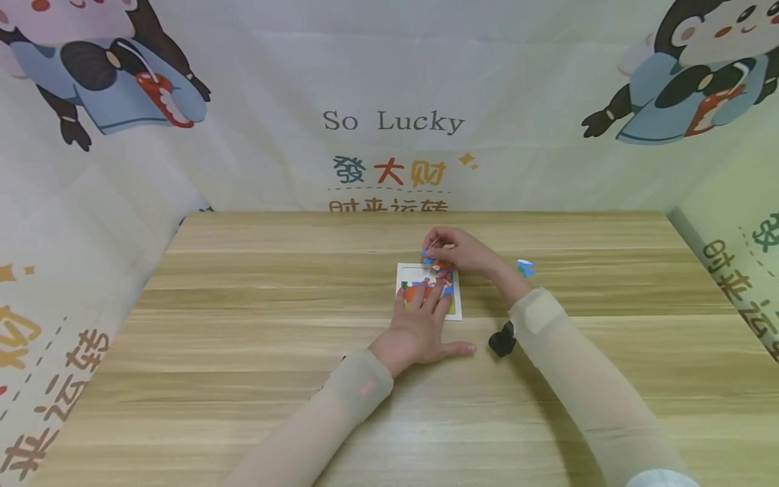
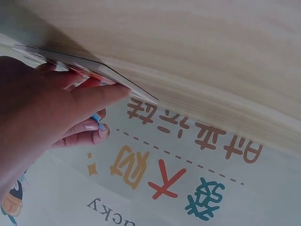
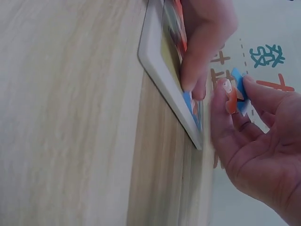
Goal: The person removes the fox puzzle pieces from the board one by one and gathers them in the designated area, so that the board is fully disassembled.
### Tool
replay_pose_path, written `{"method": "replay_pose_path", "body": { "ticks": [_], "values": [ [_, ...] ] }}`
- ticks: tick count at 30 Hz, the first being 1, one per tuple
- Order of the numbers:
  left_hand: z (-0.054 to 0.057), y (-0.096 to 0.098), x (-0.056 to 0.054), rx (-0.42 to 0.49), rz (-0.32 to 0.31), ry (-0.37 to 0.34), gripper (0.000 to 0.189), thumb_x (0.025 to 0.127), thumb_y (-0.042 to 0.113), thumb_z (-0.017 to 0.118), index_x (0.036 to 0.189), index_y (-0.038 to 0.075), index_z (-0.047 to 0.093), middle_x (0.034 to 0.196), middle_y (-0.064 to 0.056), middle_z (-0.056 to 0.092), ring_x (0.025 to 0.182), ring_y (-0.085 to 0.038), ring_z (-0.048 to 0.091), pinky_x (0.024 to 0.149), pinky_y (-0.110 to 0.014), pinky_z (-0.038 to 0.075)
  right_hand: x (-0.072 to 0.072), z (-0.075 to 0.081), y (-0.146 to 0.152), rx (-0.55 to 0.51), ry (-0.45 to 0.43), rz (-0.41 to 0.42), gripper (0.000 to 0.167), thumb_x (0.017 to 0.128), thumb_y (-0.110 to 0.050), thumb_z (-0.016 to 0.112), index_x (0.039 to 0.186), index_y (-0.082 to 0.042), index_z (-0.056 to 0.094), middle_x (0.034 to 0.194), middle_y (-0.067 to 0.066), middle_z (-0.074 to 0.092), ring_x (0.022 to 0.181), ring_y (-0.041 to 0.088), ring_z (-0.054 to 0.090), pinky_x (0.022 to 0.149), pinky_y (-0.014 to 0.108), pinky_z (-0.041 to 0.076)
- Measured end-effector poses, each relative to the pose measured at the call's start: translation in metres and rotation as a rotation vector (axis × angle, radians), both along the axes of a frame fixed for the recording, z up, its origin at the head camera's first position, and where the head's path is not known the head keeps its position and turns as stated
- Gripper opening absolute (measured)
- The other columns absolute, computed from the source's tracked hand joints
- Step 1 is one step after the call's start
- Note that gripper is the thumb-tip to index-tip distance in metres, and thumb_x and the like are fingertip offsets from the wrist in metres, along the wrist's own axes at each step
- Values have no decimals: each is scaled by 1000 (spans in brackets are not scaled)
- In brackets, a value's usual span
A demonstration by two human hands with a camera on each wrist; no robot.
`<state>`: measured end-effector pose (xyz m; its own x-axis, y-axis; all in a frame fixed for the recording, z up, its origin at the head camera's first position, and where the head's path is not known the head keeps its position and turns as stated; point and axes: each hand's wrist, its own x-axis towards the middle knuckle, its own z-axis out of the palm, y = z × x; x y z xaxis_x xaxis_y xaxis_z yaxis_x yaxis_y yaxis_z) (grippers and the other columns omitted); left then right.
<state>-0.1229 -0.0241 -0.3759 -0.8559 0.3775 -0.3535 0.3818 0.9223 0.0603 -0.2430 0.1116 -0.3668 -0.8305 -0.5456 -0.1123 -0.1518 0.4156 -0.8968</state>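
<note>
A small jigsaw puzzle in a white frame lies on the table, its picture partly filled with red, blue and green pieces. The upper left of the frame shows a bare white patch. My left hand rests on it with spread fingers on the pieces, thumb out to the right on the wood. Above the frame's top edge, my right hand pinches a blue and orange puzzle piece between thumb and fingers. In the right wrist view that piece is tilted up, apart from the frame.
A loose blue and white puzzle piece lies on the table right of the right hand. A black object sits by the right sleeve. Printed cloth hangs behind the wooden table and along both sides.
</note>
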Motion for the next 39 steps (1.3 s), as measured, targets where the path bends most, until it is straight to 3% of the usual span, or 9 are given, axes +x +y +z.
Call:
{"method": "replay_pose_path", "body": {
  "ticks": [4,7,15,28,39],
  "values": [
    [0,0,1,2,4,1,102,86,85,36,162,21,14,170,2,2,158,-24,4,126,-56,10,1,1,4,-30,-53,-25,16,100,-5,57,113,4,59,93,7,55,74,13,61,66,25,60],
    [1,0,1,7,5,4,101,86,85,37,161,21,15,170,2,0,158,-23,3,126,-56,10,0,1,7,-34,-42,-54,21,97,-1,60,117,7,60,92,7,57,70,12,63,65,23,59],
    [0,-2,-4,10,2,-7,99,88,83,35,162,22,10,170,3,-4,158,-23,-2,127,-53,7,2,4,20,-19,-55,-111,32,95,1,61,126,9,56,98,8,57,77,10,64,71,24,60],
    [3,0,-8,42,44,-19,96,89,82,32,162,25,5,170,3,-6,158,-23,-4,127,-53,5,9,8,57,-28,-35,-195,33,97,-2,60,126,12,52,99,7,59,79,10,66,74,25,60],
    [3,1,-7,15,38,-6,103,86,83,42,162,25,4,170,3,-7,158,-23,-4,127,-53,6,21,13,100,17,-9,-256,32,98,-10,61,123,9,53,100,5,59,81,7,68,77,24,60]
  ]
}}
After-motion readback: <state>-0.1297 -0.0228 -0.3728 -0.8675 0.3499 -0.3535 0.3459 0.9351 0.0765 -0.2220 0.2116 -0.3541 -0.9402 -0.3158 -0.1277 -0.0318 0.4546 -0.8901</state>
